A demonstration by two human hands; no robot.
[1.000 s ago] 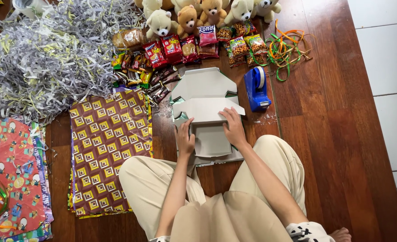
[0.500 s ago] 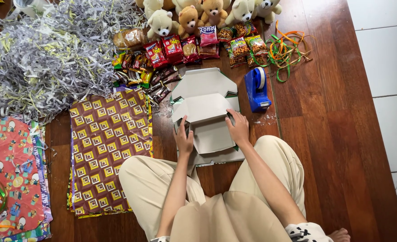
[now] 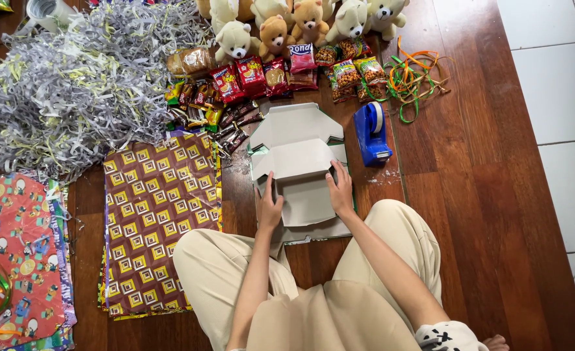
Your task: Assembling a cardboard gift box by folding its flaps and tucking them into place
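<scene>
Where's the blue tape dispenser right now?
In the head view, the blue tape dispenser stands on the wooden floor just right of the grey cardboard box, above the right hand and below the tangle of ribbons.

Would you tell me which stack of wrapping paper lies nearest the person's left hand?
The brown stack with yellow squares, just beside the left hand on the box. The red cartoon-print stack lies farther off, at the frame's left edge.

matt grey cardboard box [image 3: 300, 166]
</scene>
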